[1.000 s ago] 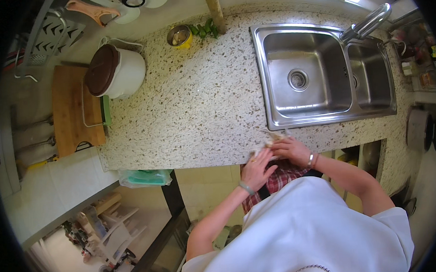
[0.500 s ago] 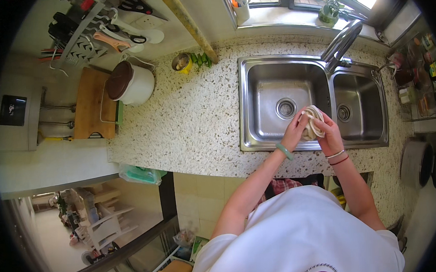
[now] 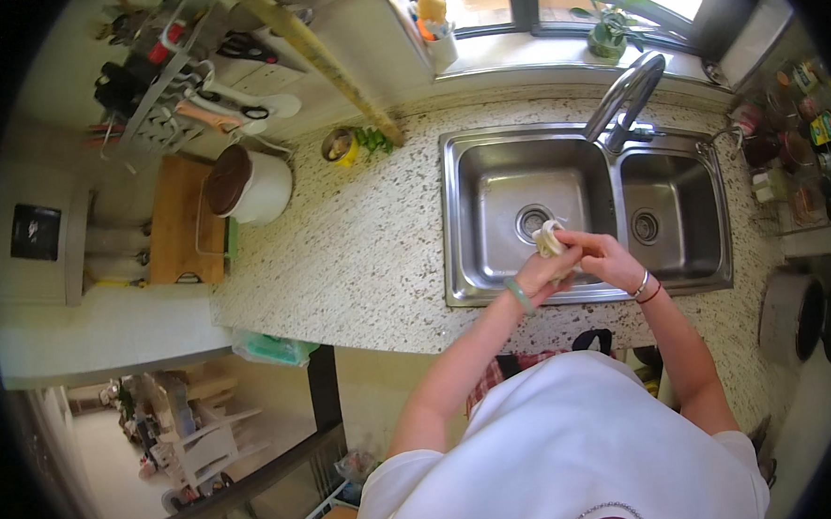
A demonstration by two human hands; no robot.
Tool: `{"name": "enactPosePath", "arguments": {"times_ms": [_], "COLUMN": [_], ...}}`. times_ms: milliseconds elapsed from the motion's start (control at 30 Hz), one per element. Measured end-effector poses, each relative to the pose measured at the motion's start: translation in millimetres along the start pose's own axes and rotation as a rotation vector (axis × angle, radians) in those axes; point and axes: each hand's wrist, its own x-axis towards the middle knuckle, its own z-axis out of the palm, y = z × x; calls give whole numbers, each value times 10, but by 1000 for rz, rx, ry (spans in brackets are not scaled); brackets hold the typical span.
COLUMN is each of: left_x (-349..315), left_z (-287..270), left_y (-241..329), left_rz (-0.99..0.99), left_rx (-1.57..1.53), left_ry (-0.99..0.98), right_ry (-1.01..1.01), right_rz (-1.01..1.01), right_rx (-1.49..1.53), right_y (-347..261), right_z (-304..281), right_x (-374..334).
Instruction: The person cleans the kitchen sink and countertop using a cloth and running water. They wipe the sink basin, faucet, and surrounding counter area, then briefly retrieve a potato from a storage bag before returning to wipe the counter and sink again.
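Note:
A cream-coloured cloth (image 3: 547, 240) is bunched up over the near part of the large left sink basin. My left hand (image 3: 540, 274), with a green bangle at its wrist, is closed around the cloth from below and left. Coming in from the right, my right hand (image 3: 611, 257) lies against the left one, its fingers bent over it and the cloth. Much of the cloth is hidden within the hands, and so are some fingertips. Both hands are above the steel double sink (image 3: 451, 220), close to its front rim.
A chrome tap (image 3: 634, 93) arches behind the sink. On the left of the speckled counter (image 3: 358, 244) stand a white pot with a brown lid (image 3: 263, 185), a yellow tin (image 3: 340, 147) and green vegetables (image 3: 372, 141). Jars (image 3: 804, 136) crowd a rack at right.
Both hands have moved left with the cloth. It was spread in folds between them and is now squeezed smaller, with the right fingers across the left hand. The view has shifted slightly.

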Motion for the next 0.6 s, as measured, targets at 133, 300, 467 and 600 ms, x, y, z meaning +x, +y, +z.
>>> {"name": "enactPosePath", "arguments": {"times_ms": [133, 300, 467, 600], "left_x": [4, 17, 31, 76], "left_z": [-364, 38, 196, 173], "left_y": [191, 492, 546, 614], "left_rz": [-266, -345, -466, -593], "left_rx": [-272, -721, -965, -772], "left_ry": [-238, -446, -785, -919], "right_ry": [214, 418, 344, 167], "right_rz": [-332, -785, -1040, -1142], "right_rx": [-629, -1248, -1103, -1122], "right_y": [-286, -351, -355, -562], "right_z": [-163, -22, -119, -153], "right_x": [47, 210, 520, 748]}}
